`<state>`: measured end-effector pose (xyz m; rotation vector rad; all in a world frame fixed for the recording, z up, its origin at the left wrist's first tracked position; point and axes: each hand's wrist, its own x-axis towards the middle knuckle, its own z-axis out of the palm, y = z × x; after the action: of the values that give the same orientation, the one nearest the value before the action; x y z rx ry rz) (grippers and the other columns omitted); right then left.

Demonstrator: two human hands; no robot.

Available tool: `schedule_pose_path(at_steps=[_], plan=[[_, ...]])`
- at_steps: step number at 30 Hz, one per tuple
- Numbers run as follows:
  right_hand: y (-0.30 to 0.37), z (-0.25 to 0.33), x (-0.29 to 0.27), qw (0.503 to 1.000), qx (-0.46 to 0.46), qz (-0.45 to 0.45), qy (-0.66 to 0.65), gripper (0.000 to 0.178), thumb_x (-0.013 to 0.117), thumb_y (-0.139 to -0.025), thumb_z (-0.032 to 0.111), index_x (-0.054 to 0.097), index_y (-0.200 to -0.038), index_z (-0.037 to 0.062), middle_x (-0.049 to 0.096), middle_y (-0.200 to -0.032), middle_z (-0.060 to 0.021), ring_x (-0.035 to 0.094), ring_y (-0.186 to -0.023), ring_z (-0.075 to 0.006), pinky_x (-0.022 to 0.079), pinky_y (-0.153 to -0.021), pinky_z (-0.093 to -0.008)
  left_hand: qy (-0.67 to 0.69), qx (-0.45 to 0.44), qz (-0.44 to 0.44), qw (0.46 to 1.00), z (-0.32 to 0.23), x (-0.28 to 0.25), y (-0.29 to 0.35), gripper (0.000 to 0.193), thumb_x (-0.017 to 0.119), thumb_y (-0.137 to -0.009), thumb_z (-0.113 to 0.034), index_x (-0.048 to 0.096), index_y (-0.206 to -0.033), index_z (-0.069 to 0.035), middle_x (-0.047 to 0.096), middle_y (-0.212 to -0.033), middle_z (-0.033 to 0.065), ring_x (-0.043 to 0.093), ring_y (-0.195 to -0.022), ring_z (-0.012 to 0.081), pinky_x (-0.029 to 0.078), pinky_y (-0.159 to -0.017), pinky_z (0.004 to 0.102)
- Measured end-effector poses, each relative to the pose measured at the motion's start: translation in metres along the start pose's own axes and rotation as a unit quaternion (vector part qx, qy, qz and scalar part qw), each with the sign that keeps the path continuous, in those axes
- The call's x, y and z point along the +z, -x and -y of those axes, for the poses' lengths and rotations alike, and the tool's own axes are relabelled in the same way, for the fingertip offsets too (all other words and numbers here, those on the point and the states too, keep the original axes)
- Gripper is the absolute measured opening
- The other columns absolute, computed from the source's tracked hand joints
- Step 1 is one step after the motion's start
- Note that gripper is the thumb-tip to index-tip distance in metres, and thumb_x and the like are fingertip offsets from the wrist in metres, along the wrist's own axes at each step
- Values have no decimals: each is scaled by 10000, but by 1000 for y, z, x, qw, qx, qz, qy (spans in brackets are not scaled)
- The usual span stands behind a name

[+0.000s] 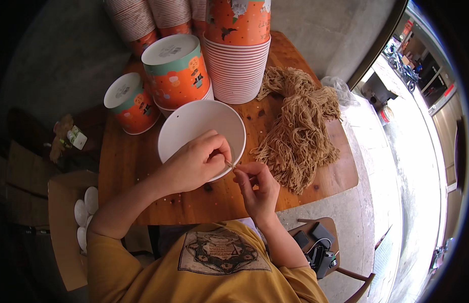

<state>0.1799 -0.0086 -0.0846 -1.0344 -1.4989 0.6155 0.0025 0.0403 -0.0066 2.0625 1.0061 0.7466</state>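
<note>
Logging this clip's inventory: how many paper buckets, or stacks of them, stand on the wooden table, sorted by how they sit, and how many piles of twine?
Open white bucket by the left hand: 1
Upside-down orange buckets: 2
Tall nested orange stack: 1
Stacks at the far edge: 3
Tan twine pile: 1
Total: 8

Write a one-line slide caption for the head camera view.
Both hands, left hand and right hand, pinch a thin brown string at a white paper bucket, beside a string pile.
</note>
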Motion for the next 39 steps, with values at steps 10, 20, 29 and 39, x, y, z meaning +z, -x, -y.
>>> schedule_pose_path(at_steps=[10,20,29,39], plan=[[0,2,0,1000,11,-1,-4,126,696,-881,27,586,-941,27,656,-839,-70,659,-676,-144,518,-553,-255,52,-63,63,995,-15,0,1,92,599,-912,-61,524,-944,-18,595,-815,72,590,-737,179,490,-691,322],[1,6,-6,1000,5,6,22,201,735,-835,36,599,-982,52,581,-772,-54,537,-561,-112,410,-484,-246,45,1,7,999,-9,2,2,111,627,-912,-67,532,-895,-12,547,-883,67,566,-780,170,478,-723,311],[-1,8,-1,999,-11,-7,37,203,722,-839,51,570,-974,52,583,-736,-55,559,-551,-125,436,-498,-263,46,-4,5,999,-9,3,2,108,624,-914,-70,535,-898,-11,553,-886,69,571,-783,171,480,-722,312],[0,9,-5,999,-4,12,48,105,624,-881,27,540,-943,45,589,-693,-87,585,-540,-214,467,-526,-305,-29,46,-19,998,-8,9,7,104,579,-887,-8,475,-888,-16,518,-864,111,544,-763,278,461,-698,373]])
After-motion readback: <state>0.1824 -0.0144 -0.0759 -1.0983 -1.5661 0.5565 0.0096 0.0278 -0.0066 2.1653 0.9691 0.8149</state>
